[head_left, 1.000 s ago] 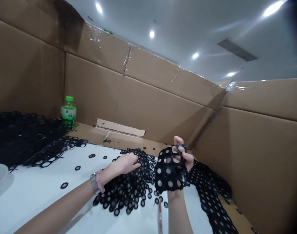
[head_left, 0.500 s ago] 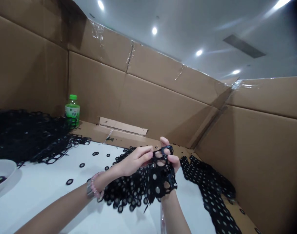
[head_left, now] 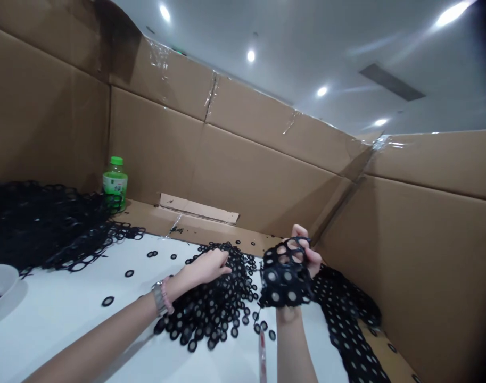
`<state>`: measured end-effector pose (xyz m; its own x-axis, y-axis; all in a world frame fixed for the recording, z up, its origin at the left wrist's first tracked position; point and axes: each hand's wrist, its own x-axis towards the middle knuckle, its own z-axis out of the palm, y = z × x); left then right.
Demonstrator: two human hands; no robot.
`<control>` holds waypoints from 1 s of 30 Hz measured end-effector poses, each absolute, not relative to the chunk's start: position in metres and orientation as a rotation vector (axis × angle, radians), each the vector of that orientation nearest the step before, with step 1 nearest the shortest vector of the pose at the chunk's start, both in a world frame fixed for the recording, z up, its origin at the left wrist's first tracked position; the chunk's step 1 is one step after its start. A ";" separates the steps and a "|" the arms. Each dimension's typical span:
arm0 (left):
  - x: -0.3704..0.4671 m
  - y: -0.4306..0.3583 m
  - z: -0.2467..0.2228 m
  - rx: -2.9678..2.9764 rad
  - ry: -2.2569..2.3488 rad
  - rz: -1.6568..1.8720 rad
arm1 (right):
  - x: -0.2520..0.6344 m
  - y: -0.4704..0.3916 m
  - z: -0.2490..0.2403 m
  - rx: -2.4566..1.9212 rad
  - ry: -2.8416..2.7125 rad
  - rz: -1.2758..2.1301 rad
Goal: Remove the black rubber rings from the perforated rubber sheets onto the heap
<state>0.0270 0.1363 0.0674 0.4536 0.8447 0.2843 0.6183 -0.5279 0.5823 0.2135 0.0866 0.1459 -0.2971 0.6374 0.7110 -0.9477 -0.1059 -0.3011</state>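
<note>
My right hand (head_left: 312,258) is closed on a black rubber-like sheet (head_left: 285,282) that hangs from the fingers. Open holes show in its upper part, and pale discs sit in the lower part. My left hand (head_left: 211,264), with a bracelet at the wrist, is above a pile of small black rings (head_left: 214,314) with pale centres. Its fingers are curled in, and anything inside them is hidden. A thin clear-and-red stick-like tool (head_left: 262,354) lies beside the right forearm.
Long dotted black sheets (head_left: 346,319) lie at the right. A heap of black holed webbing (head_left: 39,229) sits at the left, near a green-capped bottle (head_left: 115,183) and a white bowl (head_left: 5,274). Cardboard walls (head_left: 243,159) surround the white table (head_left: 67,324). Loose rings (head_left: 107,301) are scattered about.
My left hand has come away from the sheet and moved left over the ring pile. My right hand has moved to the right with the sheet, uncovering more of the pile.
</note>
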 end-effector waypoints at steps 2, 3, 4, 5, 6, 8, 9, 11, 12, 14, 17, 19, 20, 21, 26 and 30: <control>0.029 0.126 0.082 2.310 1.214 0.868 | 0.207 0.093 0.143 0.261 -0.812 1.638; 0.029 0.118 0.093 2.299 1.179 0.960 | 0.202 0.096 0.141 0.189 -0.819 1.568; 0.029 0.109 0.104 2.277 1.124 1.066 | 0.197 0.097 0.140 0.118 -0.829 1.500; 0.029 0.100 0.115 2.247 1.052 1.164 | 0.192 0.098 0.140 0.043 -0.832 1.445; 0.029 0.091 0.124 2.218 0.981 1.219 | 0.187 0.098 0.139 -0.025 -0.826 1.402; 0.029 0.078 0.136 2.188 0.887 1.211 | 0.179 0.096 0.140 -0.120 -0.817 1.365; 0.030 0.074 0.138 2.184 0.868 1.175 | 0.176 0.095 0.140 -0.131 -0.821 1.361; 0.032 0.071 0.137 2.176 0.839 1.100 | 0.171 0.092 0.140 -0.101 -0.837 1.365; 0.034 0.071 0.135 2.165 0.811 1.074 | 0.170 0.091 0.140 -0.075 -0.841 1.371; 0.038 0.071 0.133 2.134 0.745 1.041 | 0.168 0.090 0.140 -0.036 -0.834 1.404; 0.040 0.070 0.133 2.106 0.708 1.042 | 0.167 0.087 0.140 -0.061 -0.810 1.433; 0.041 0.067 0.135 2.092 0.701 1.054 | 0.166 0.085 0.141 -0.069 -0.808 1.422; 0.041 0.066 0.135 2.073 0.678 1.056 | 0.166 0.084 0.141 -0.049 -0.806 1.419; 0.041 0.065 0.134 2.043 0.644 1.050 | 0.166 0.083 0.142 -0.015 -0.803 1.424; 0.046 0.066 0.124 1.896 0.558 1.049 | 0.176 0.078 0.152 0.178 -0.716 1.515; 0.049 0.080 0.117 1.882 0.610 1.034 | 0.197 0.077 0.160 0.289 -0.742 1.566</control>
